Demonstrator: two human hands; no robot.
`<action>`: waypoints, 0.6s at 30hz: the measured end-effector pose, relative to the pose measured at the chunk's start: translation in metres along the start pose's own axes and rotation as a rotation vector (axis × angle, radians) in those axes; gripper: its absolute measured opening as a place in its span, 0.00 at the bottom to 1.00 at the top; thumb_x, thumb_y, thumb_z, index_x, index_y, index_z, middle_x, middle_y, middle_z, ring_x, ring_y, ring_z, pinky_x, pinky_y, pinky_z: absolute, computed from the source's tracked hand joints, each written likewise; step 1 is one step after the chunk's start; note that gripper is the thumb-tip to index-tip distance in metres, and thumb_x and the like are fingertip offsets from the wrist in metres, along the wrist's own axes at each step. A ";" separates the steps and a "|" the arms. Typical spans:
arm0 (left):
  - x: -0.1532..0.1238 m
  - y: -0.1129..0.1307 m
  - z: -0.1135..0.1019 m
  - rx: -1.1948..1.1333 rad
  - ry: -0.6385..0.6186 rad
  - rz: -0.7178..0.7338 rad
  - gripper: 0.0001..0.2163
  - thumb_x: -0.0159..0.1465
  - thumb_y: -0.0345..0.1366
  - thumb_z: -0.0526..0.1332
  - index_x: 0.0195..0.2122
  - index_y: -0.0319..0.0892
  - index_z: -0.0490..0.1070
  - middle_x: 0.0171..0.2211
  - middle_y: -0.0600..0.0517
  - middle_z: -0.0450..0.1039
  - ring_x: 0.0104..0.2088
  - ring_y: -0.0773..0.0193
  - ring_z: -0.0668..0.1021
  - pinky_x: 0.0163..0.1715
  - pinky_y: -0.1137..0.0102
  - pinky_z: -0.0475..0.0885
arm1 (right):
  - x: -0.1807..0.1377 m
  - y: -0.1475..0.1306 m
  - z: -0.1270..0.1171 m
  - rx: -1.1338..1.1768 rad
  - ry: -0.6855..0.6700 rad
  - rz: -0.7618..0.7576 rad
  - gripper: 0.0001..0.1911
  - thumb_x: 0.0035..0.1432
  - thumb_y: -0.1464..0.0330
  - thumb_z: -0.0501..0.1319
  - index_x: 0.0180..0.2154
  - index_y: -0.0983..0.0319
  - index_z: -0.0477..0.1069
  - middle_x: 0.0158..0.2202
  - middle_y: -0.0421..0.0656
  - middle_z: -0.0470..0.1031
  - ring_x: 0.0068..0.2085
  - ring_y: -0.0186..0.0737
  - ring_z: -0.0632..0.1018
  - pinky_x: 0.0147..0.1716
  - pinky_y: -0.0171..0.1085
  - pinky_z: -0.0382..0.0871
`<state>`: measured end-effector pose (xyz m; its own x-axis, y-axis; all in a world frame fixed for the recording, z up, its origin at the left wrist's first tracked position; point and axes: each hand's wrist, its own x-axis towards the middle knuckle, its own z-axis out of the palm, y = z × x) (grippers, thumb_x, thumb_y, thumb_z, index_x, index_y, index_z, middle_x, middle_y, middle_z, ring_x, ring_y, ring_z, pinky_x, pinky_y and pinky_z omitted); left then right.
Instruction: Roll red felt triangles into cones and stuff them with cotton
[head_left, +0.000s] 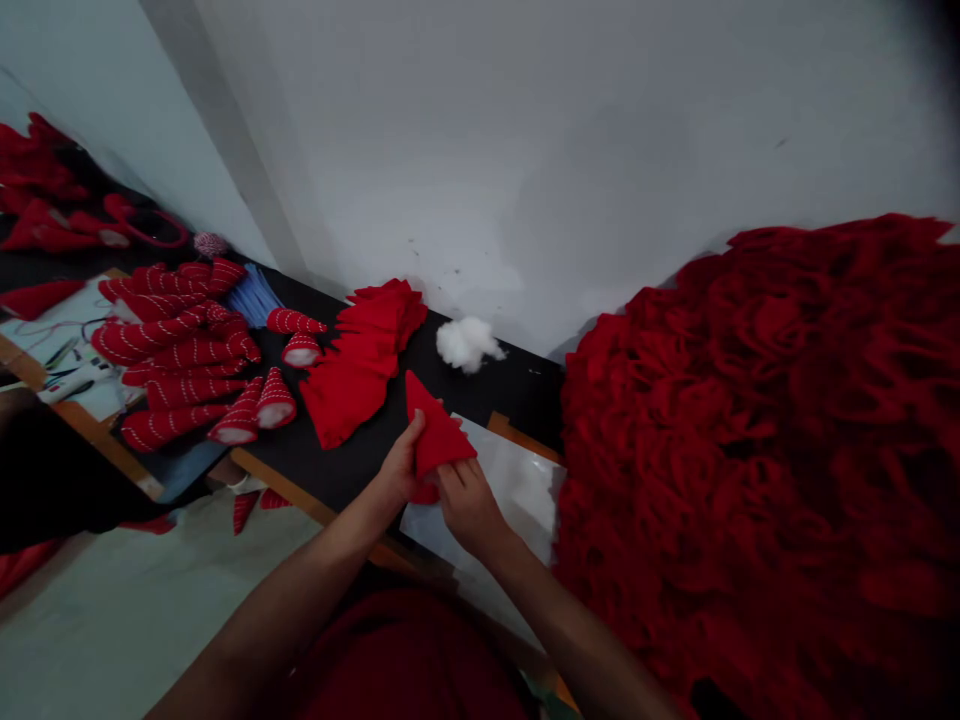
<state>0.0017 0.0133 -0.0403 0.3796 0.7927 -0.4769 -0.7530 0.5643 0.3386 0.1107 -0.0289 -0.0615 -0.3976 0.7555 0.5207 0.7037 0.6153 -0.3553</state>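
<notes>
A red felt cone [435, 430] is between my two hands above the table's front edge, its tip pointing up and left. My left hand [401, 465] grips it along the left side, thumb on the front. My right hand [469, 505] is at its wide lower end, with the fingers at the open edge; whether the fingertips are inside is hidden. A tuft of white stuffing [469, 344] lies behind the cone, near the wall. Left of my hands is a fanned stack of flat red felt pieces [364, 365].
A huge heap of red felt pieces [750, 450] rises on the right. Several white-stitched red cones [180, 355], some showing stuffing, lie on the left beside blue strips [255, 295]. A white sheet [517, 490] covers part of the black table [337, 490]. A wall [480, 150] stands behind.
</notes>
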 end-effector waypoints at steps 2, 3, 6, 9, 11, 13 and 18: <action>-0.006 -0.005 0.007 -0.021 -0.067 0.019 0.21 0.58 0.43 0.56 0.51 0.42 0.62 0.38 0.46 0.74 0.37 0.56 0.77 0.44 0.59 0.67 | 0.004 0.003 0.006 0.034 -0.011 0.071 0.22 0.57 0.74 0.46 0.54 0.71 0.57 0.52 0.57 0.64 0.54 0.48 0.65 0.48 0.48 0.66; -0.008 -0.007 0.010 -0.025 -0.096 0.037 0.22 0.57 0.42 0.57 0.53 0.45 0.60 0.39 0.47 0.74 0.39 0.56 0.76 0.45 0.58 0.67 | 0.007 0.003 0.008 0.054 -0.018 0.103 0.23 0.57 0.74 0.46 0.55 0.72 0.56 0.53 0.57 0.63 0.55 0.48 0.64 0.48 0.47 0.66; -0.011 -0.008 0.016 -0.022 -0.118 0.077 0.23 0.57 0.41 0.58 0.53 0.47 0.59 0.40 0.48 0.74 0.39 0.55 0.76 0.43 0.57 0.68 | 0.015 0.001 0.005 0.112 -0.038 0.129 0.24 0.57 0.73 0.46 0.55 0.71 0.55 0.54 0.55 0.63 0.55 0.45 0.64 0.50 0.44 0.65; -0.006 0.001 0.014 -0.014 -0.041 0.062 0.19 0.57 0.42 0.57 0.49 0.41 0.64 0.37 0.46 0.75 0.38 0.56 0.77 0.41 0.61 0.70 | 0.017 -0.006 -0.010 0.105 0.007 0.108 0.20 0.58 0.73 0.47 0.53 0.70 0.59 0.51 0.54 0.66 0.55 0.44 0.64 0.52 0.45 0.63; 0.000 0.009 0.010 -0.026 0.014 0.049 0.17 0.58 0.41 0.56 0.44 0.37 0.68 0.35 0.45 0.75 0.37 0.58 0.77 0.40 0.65 0.71 | 0.015 -0.010 -0.021 0.065 0.075 0.071 0.19 0.58 0.74 0.48 0.51 0.70 0.61 0.52 0.54 0.65 0.57 0.46 0.61 0.53 0.47 0.62; 0.002 0.013 0.007 -0.049 0.034 0.046 0.16 0.57 0.42 0.56 0.41 0.35 0.69 0.33 0.45 0.75 0.35 0.59 0.77 0.40 0.66 0.71 | 0.012 -0.012 -0.025 0.017 0.118 0.016 0.20 0.57 0.75 0.49 0.52 0.70 0.60 0.54 0.55 0.62 0.59 0.48 0.57 0.53 0.50 0.61; -0.007 0.003 0.014 -0.061 -0.044 0.032 0.18 0.57 0.45 0.56 0.45 0.40 0.67 0.34 0.47 0.75 0.36 0.58 0.77 0.42 0.62 0.70 | 0.011 -0.014 -0.010 -0.050 0.081 -0.021 0.17 0.57 0.75 0.48 0.48 0.74 0.64 0.47 0.58 0.68 0.54 0.49 0.64 0.50 0.50 0.63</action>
<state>0.0044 0.0127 -0.0249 0.3767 0.8203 -0.4304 -0.7962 0.5242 0.3022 0.1020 -0.0316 -0.0432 -0.3647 0.7206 0.5897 0.7249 0.6172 -0.3059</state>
